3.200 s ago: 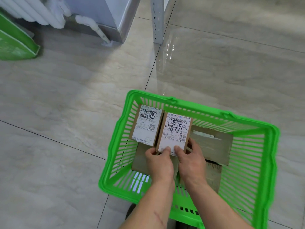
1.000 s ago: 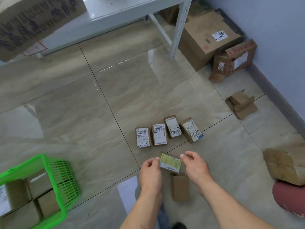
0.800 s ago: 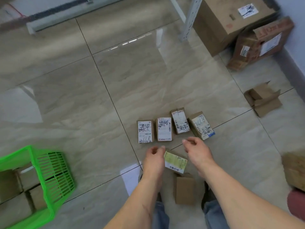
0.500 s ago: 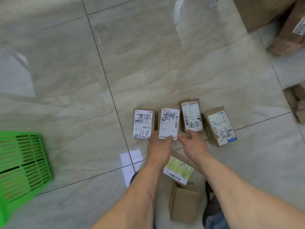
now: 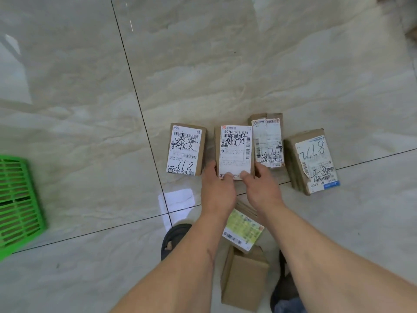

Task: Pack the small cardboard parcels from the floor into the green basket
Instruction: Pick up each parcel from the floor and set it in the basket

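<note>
Several small cardboard parcels with white labels lie in a row on the tiled floor. Both hands hold the second parcel (image 5: 234, 149) by its near end: my left hand (image 5: 217, 190) grips its left corner and my right hand (image 5: 261, 188) its right corner, thumbs on the label. To its left lies another labelled parcel (image 5: 186, 150). To its right lie a third parcel (image 5: 268, 141) and a larger fourth parcel (image 5: 312, 161). Under my forearms sit a yellow-green labelled parcel (image 5: 242, 229) and a plain brown parcel (image 5: 244, 279). Only a corner of the green basket (image 5: 18, 204) shows at the left edge.
A white sheet of paper (image 5: 177, 202) lies on the floor near my left foot (image 5: 174, 239). My right foot (image 5: 285, 290) shows beside the plain parcel. Bare glossy tiles stretch between the parcels and the basket.
My view turned from the basket to the parcels on the floor. Both hands passed over the yellow-green parcel, reached the row and took hold of the second parcel's near end.
</note>
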